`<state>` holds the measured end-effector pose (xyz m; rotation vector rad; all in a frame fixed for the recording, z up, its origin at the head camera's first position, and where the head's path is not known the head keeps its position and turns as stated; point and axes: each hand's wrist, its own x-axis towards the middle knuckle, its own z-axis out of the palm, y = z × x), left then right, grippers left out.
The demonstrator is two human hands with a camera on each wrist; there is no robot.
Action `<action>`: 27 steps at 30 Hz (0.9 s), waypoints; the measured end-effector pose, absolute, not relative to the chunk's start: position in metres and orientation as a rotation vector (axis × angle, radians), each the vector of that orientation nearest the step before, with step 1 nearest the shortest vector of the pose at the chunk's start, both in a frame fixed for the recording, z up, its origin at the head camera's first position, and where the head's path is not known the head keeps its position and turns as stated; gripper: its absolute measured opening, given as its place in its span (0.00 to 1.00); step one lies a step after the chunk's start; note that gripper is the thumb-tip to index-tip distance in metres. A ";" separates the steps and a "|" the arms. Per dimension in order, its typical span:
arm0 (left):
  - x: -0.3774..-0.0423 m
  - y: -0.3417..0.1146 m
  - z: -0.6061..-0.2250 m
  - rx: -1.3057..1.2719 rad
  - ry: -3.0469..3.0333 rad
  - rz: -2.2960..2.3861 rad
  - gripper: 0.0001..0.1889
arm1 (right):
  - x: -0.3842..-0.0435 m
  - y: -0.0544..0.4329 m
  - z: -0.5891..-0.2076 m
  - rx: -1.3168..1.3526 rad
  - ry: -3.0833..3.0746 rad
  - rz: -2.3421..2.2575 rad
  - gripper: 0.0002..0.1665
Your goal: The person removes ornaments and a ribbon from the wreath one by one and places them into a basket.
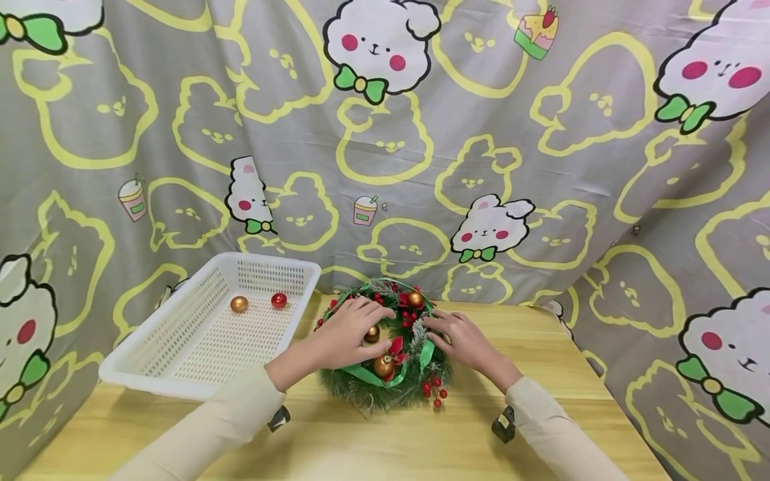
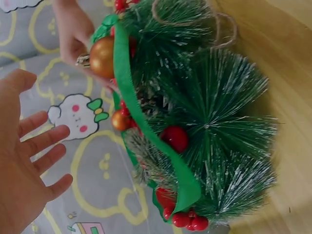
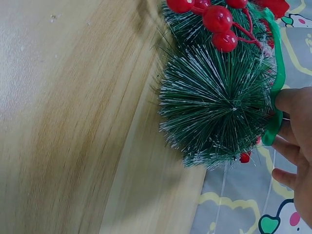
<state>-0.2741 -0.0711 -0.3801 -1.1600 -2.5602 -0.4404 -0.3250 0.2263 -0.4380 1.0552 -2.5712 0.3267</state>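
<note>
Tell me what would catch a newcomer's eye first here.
Probably the green wreath with red berries and gold baubles, on the wooden table, flanked by the left hand and right hand. The cartoon-printed grey cloth behind likely comes next, then the white basket to the left with a gold ball and a red ball.

From where I stand, the person wears plain, long sleeves in pale cream, the left sleeve (image 1: 201,427) and the right sleeve (image 1: 556,431) matching, lightly creased and ending in simple cuffs at the wrists. Beside each cuff sits a small black device, boxy and hard-edged: the left wrist camera (image 1: 279,419) and the right wrist camera (image 1: 504,425). Their finer markings are too small to make out. The left grip (image 1: 350,334) and right grip (image 1: 462,339) are bare hands.
</note>
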 end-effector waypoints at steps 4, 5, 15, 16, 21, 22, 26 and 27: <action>-0.273 -0.070 -0.387 -1.190 -2.541 -0.421 0.22 | -0.327 0.228 -0.441 1.049 -2.575 0.320 0.20; -0.273 -0.069 -0.389 -1.198 -2.533 -0.415 0.21 | -0.327 0.228 -0.441 1.046 -2.577 0.317 0.20; -0.269 -0.066 -0.407 -1.273 -2.475 -0.350 0.14 | -0.325 0.230 -0.444 1.040 -2.583 0.344 0.20; -0.269 -0.065 -0.408 -1.281 -2.465 -0.339 0.14 | -0.325 0.230 -0.444 1.039 -2.585 0.346 0.20; -0.268 -0.064 -0.413 -1.307 -2.424 -0.280 0.15 | -0.325 0.229 -0.443 1.039 -2.593 0.344 0.20; -0.269 -0.064 -0.414 -1.310 -2.421 -0.276 0.15 | -0.325 0.229 -0.443 1.042 -2.591 0.349 0.20; -0.270 -0.062 -0.416 -1.317 -2.421 -0.254 0.15 | -0.328 0.228 -0.443 1.051 -2.573 0.347 0.20; -0.271 -0.062 -0.416 -1.320 -2.420 -0.248 0.15 | -0.328 0.228 -0.443 1.051 -2.572 0.347 0.20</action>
